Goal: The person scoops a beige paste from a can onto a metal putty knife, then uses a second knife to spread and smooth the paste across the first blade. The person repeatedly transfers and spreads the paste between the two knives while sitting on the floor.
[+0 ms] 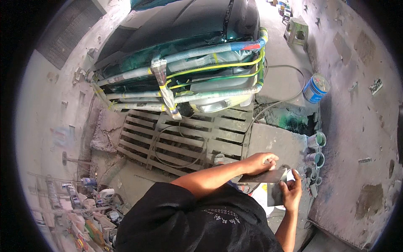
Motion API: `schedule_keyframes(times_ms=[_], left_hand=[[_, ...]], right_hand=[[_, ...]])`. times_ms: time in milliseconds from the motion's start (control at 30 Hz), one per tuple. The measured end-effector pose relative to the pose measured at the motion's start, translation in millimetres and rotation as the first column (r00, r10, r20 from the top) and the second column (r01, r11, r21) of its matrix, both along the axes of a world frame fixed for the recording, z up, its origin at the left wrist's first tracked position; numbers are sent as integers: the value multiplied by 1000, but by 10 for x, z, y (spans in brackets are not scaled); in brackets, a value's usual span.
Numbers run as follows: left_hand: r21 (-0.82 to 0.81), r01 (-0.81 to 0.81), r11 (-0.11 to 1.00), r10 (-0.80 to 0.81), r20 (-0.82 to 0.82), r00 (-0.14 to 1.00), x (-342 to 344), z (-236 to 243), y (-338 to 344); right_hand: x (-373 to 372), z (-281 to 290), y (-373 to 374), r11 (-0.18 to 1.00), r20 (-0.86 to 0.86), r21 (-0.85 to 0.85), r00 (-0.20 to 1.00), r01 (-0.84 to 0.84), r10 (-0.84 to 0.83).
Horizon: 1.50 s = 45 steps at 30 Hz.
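Observation:
My left hand [262, 161], fingers curled, grips the upper edge of a flat dark sheet [252, 177], apparently abrasive paper, held level in front of my body. Just right of it, my right hand [291, 188] has thumb and fingers closed on another dark piece [274, 195] hanging downward, with a small pale corner at its top. I cannot tell whether the two pieces are joined. Behind and below them is a white object [261, 196] with yellow on it, partly hidden by the sheets and my body.
A dark car front [176, 25] with taped, paper-wrapped tubular bars [222, 52] stands ahead, over slatted grating [138, 134] with a looping hose [279, 101]. Along the right wall are a blue bucket [315, 91], paint cans [315, 159] and a stool [296, 31]. Clutter [92, 218] fills the lower left.

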<state>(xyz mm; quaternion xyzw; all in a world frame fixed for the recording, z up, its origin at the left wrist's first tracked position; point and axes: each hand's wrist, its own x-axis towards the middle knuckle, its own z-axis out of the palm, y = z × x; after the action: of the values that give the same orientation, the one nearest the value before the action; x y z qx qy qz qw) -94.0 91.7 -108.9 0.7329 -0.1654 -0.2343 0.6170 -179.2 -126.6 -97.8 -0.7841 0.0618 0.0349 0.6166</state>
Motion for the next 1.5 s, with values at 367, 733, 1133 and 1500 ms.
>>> schedule_keyframes(times_ms=[367,733,1133,1500], left_hand=[[45,209,977,-206,-62,977,332,-52,619],[-71,329,942,-336,-144,931,957,-108,1527],[-95,330,939,-343,-236,909,1084,-31,1712],[-180,284,942,-316,-181,931,833,-27,1507]], right_hand=[[322,-15,644,996,24,31,997,-80,79],[770,110,1547,982,18,-72,985,175,-174],[743,305,1927,938,-34,-34,937,345,-346],[567,342,1790,973,-75,25,971,229,-227]])
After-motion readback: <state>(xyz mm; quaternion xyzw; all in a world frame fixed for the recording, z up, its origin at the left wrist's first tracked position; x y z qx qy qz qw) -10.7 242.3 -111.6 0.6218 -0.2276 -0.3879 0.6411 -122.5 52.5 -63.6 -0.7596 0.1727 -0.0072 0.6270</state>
